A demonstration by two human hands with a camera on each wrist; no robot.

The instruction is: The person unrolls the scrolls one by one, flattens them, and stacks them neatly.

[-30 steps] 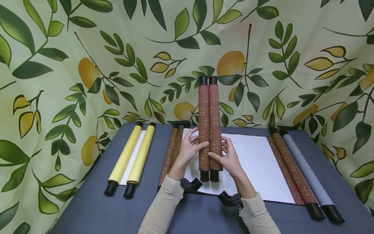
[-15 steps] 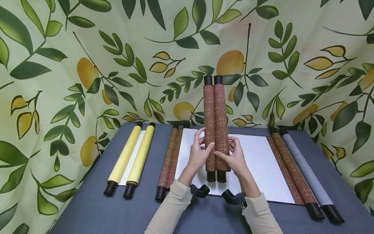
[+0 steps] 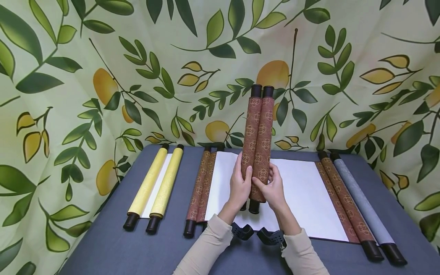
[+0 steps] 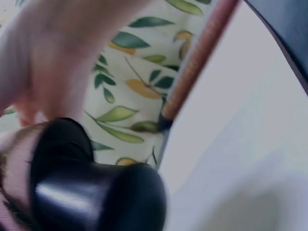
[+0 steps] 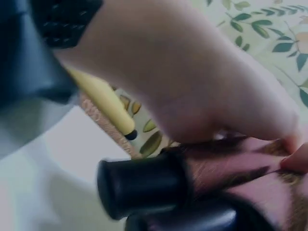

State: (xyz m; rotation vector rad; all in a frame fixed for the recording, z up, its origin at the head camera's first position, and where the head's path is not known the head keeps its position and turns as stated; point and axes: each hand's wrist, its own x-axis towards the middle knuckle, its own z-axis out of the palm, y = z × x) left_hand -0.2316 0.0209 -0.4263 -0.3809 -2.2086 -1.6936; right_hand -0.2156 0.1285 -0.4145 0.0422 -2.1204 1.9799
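A rolled-up scroll (image 3: 262,145), two reddish-brown flower-patterned rolls side by side with black end knobs, is held up in front of me, its top leaning right. My left hand (image 3: 239,187) grips its lower left side, thumb on the front. From the right, my right hand (image 3: 274,189) grips the other roll, its thumb across the front. Both wrist views show the scroll's black knobs (image 5: 144,187) close up. Behind and below lies a spread-out scroll with white paper (image 3: 306,198), patterned brown borders and brown rolls (image 3: 197,187) at its left end.
On the blue-grey table (image 3: 103,244), a yellow scroll (image 3: 165,183) with two rolls lies at the left. A grey-blue roll (image 3: 364,198) lies beside the spread scroll's right-hand brown roll (image 3: 347,198). A leaf-and-fruit patterned cloth (image 3: 220,57) hangs behind the table.
Both hands have carried the rolled scroll to the right, and its top now tilts right. The left hand's fingers have slid behind it. The things on the table stay put.
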